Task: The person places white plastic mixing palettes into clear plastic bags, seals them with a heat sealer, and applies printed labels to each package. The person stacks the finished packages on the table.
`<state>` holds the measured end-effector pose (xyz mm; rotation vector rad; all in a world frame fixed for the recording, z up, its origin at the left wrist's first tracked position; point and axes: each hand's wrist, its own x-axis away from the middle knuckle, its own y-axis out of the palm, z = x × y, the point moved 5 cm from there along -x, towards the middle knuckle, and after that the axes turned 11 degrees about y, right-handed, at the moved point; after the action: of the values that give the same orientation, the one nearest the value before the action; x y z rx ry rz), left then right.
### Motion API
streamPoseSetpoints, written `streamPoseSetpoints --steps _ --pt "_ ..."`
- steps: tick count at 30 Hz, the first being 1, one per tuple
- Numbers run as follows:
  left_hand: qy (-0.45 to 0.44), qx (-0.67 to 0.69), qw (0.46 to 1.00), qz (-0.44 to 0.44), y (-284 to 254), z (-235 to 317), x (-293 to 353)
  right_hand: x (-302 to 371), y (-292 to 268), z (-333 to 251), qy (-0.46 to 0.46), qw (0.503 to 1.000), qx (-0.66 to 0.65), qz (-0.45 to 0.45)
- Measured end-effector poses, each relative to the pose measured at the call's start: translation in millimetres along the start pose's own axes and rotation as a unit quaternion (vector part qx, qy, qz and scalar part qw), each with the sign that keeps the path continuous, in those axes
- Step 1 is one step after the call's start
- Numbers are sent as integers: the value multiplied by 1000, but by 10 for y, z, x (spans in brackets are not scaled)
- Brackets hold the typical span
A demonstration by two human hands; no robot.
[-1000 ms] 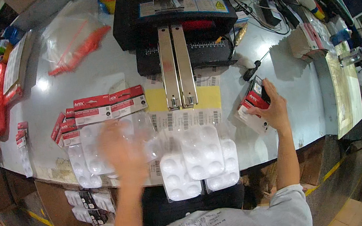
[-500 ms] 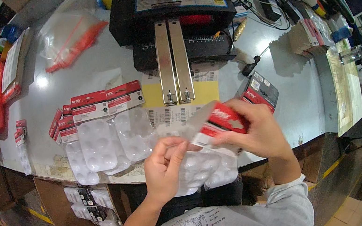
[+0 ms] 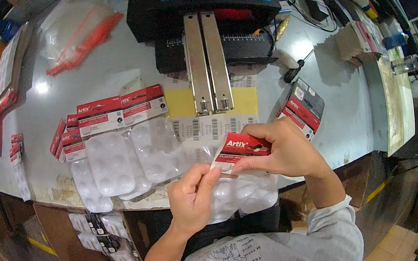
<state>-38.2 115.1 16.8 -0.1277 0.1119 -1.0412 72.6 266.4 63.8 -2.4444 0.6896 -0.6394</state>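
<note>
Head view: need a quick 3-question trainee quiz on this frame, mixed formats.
1. True or false: the right hand pinches the red folded header card.
2. What does the left hand hold against that card? A) a black-handled screwdriver B) the clear plastic bag with the white moulded palette tray C) an orange bag
3. Fill in: the finished bagged white trays with red headers lie on the grey table to the person's ____.

Key: 1 true; 2 B; 3 left.
</note>
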Motion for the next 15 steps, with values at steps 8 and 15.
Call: streamPoseSetpoints --steps 8,15 --pt "-26 83 987 138 -127 -190 -25 234 255 586 210 918 -316 -113" --pt "-39 -36 994 100 -72 -323 -63 164 493 713 229 860 -441 -113"
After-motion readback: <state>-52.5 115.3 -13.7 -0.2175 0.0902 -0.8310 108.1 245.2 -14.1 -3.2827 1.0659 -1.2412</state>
